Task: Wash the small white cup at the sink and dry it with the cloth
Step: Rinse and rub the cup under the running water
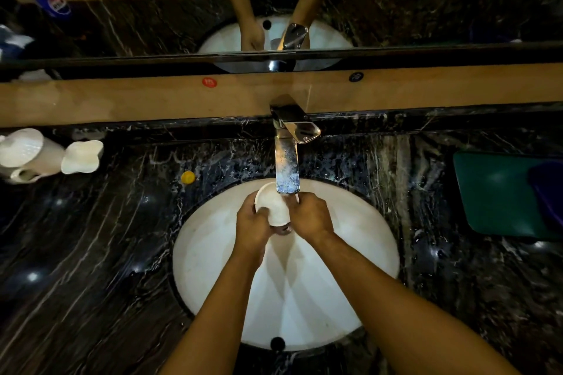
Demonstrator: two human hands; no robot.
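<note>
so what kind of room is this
Most likely a bathroom vanity: a round white basin set in a dark marble counter, a chrome tap above it, and a wall mirror behind.

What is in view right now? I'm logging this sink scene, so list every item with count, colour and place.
small white cup: 1, white, tilted under the spout, held over the basin
faucet: 1, chrome, behind the basin
sink: 1, white, set in the dark marble counter
white cups: a few, counter far left
yellow cap: 1, counter left of the faucet
green tray: 1, counter right
mirror: 1, above
left hand: fingers around the cup
right hand: on the cup's other side
</note>
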